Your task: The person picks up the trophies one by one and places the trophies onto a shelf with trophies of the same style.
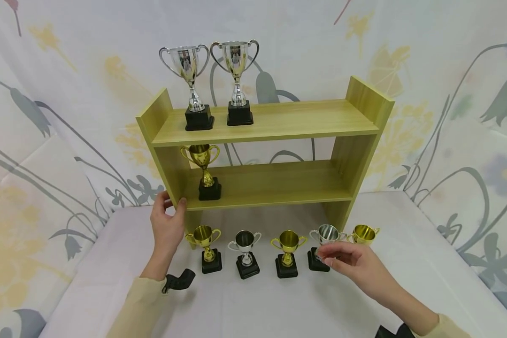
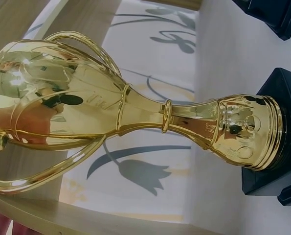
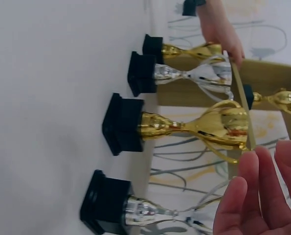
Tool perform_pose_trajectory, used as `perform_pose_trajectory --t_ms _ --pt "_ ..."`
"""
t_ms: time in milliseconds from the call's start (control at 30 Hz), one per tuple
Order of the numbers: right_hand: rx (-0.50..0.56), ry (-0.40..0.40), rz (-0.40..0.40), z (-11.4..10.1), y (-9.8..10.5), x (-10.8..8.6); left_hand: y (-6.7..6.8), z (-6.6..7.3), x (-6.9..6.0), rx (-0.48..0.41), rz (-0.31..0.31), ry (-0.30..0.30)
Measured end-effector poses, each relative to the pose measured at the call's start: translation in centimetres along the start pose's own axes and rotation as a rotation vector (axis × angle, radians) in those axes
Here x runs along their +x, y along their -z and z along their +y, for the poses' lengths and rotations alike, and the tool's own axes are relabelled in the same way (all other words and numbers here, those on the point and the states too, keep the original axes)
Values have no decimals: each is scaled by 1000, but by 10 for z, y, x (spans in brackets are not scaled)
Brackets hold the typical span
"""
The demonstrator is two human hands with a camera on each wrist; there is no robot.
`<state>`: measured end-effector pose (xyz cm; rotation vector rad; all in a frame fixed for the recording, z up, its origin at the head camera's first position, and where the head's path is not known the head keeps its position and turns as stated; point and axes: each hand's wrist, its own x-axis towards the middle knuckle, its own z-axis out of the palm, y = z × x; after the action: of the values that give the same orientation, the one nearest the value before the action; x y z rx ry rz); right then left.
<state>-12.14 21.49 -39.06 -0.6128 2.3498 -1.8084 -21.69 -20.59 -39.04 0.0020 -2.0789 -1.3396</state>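
Observation:
My left hand (image 1: 169, 227) grips the left side panel of a wooden shelf (image 1: 257, 180), thumb at the front and fingers on the outer side. Close by stands a small gold trophy (image 1: 209, 256), which fills the left wrist view as a shiny gold cup (image 2: 86, 93). In the head view, my right hand (image 1: 359, 267) hovers in front of a silver trophy (image 1: 318, 259), partly covering it. Its fingers are loosely bent with nothing between them. In the right wrist view, the right hand's fingers (image 3: 267, 191) appear beside the row of trophies.
Along the table's row also stand a silver trophy (image 1: 247, 266), a gold one (image 1: 286, 266) and another gold one (image 1: 364, 234) at the right. Two tall silver trophies, left (image 1: 199, 117) and right (image 1: 239, 112), occupy the top board; a gold trophy (image 1: 209, 188) is on the middle board.

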Motion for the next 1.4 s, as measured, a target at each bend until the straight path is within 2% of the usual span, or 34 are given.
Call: perform_pose_trajectory --t_ms 133,267,400,533,633,767,933,1167,1400 --pt "25 -12 2 9 -1 -6 -1 -1 1 -12 -2 -6" --pt "16 -64 18 18 0 -11 -1 -1 1 -10 -4 -1" --pt "-23 -107 36 25 0 -15 -1 0 0 -20 -5 9" --pt "-86 -88 68 31 1 -17 -1 1 0 -21 -5 5" --pt "-104 -107 102 34 3 -18 -1 2 0 -11 -2 -7" --pt "-73 -162 125 38 3 -18 0 2 0 -12 0 -22" --pt "-40 -172 112 42 2 -15 0 2 0 -21 8 -18" --pt "-84 -250 183 47 -6 -11 0 1 0 -18 6 -19" --pt "-115 -282 205 47 -11 -6 0 1 0 -16 10 -36"
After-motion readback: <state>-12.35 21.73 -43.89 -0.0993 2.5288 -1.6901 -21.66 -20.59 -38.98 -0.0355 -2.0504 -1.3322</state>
